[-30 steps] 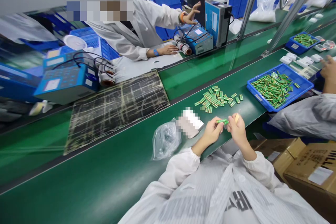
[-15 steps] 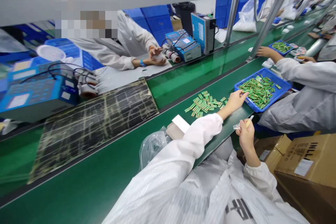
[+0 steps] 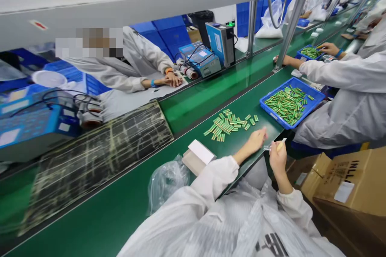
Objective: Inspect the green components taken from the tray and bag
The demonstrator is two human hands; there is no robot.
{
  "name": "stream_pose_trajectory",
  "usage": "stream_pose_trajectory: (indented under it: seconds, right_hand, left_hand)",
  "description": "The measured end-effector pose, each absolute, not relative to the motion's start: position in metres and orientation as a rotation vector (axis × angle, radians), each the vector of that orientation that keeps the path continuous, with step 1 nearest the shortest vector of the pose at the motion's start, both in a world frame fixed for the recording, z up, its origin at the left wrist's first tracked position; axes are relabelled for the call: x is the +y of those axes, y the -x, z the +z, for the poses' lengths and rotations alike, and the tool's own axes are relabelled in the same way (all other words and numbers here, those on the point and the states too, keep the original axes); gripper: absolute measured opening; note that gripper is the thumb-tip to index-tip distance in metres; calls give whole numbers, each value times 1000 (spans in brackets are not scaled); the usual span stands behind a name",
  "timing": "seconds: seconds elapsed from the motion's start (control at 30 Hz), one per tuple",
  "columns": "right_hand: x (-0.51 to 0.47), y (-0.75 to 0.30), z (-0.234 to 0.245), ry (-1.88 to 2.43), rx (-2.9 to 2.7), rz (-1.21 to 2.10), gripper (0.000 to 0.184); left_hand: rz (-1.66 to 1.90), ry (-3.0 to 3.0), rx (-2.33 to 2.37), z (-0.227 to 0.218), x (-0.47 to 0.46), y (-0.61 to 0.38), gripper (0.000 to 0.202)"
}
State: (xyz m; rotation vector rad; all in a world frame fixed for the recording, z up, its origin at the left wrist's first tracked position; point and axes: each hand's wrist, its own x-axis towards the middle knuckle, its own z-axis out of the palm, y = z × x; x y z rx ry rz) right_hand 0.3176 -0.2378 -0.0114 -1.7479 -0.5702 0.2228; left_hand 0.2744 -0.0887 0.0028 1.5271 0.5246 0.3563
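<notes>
My left hand (image 3: pixel 255 139) is over the near edge of the green belt, its fingers pinched together. Whatever is between the fingertips is too small to make out. Close by on the right, my right hand (image 3: pixel 278 158) is closed on a pale yellow stick (image 3: pixel 281 144) with a white tip. A small clear plastic piece (image 3: pixel 267 148) sticks out from the same hand toward my left fingertips. Beyond my left hand lies a loose pile of small green battery-like pieces (image 3: pixel 224 125). Many more fill a blue tray (image 3: pixel 313 88) to the right.
An open white box (image 3: pixel 193 164) and a clear plastic bag (image 3: pixel 169 178) lie left of my forearm. A dark scratched board (image 3: pixel 99 156) spans the far side, near blue instruments (image 3: pixel 202 58). Co-workers sit opposite and right. Cardboard boxes (image 3: pixel 352 180) stand below right. Metal posts (image 3: pixel 297 18) rise from the belt.
My left hand has drawn back from the tray's edge toward my right hand. The view has shifted slightly. Across the belt, the co-worker's hands have come down onto the work surface.
</notes>
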Motion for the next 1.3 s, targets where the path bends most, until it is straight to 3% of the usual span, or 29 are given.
stream_pose_trajectory:
  seconds: [0.13,0.23,0.4,0.53,0.7,0.87,1.0,1.1,1.3]
  right_hand:
    - [-207,-299,-14,1715,-817,370,32]
    - [-176,-302,-16,1681,-947,525,36]
    - [-119,-337,-21,2057,-1200,213,35]
    - [-99,-346,-20,2237,-1295,199,29]
    - [-117,-323,4,1948,-1369,356,38]
    - [-144,-290,37,1757,-1424,554,37]
    - [-155,-286,50,1630,-1368,712,39]
    - [-162,-291,52,1497,-1146,844,26]
    - [-174,-294,58,1305,-808,1328,56]
  left_hand:
    - [409,-1487,521,-15,-107,-207,63]
    - [489,-1113,554,-23,-99,-178,62]
    - [562,-722,627,-29,-85,-155,58]
    - [582,-724,611,-30,-79,-148,64]
    - [576,-731,677,-28,-68,-153,43]
    - [470,-904,601,-22,-67,-157,61]
    - [454,-969,517,-15,-71,-156,63]
    - [509,-929,534,-9,-71,-156,64]
    - [566,-1063,577,1,-71,-154,63]
